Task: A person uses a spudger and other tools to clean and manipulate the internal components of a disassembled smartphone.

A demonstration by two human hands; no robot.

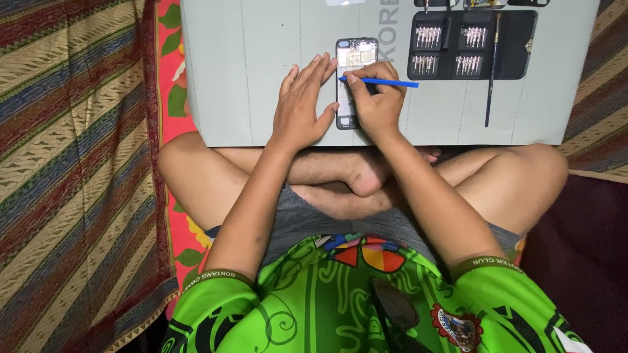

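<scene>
Striped woven cloth (72,163) on the floor, red floral mat (171,85), dark cushion (582,261)

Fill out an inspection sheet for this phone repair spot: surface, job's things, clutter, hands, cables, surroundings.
Surface: grey work mat resting across the person's crossed legs.
Job's things: opened phone lying lengthwise on the mat, its insides showing; blue pry tool lying across it.
Clutter: black bit case, open, with rows of bits; a long thin screwdriver lying over its right part.
Hands: left hand flat, fingers spread, beside and touching the phone's left edge; right hand gripping the pry tool, its tip at the phone's left edge.
Cables: nothing seen.
Surroundings: striped woven cloth on both sides; red floral cloth under the person.
</scene>
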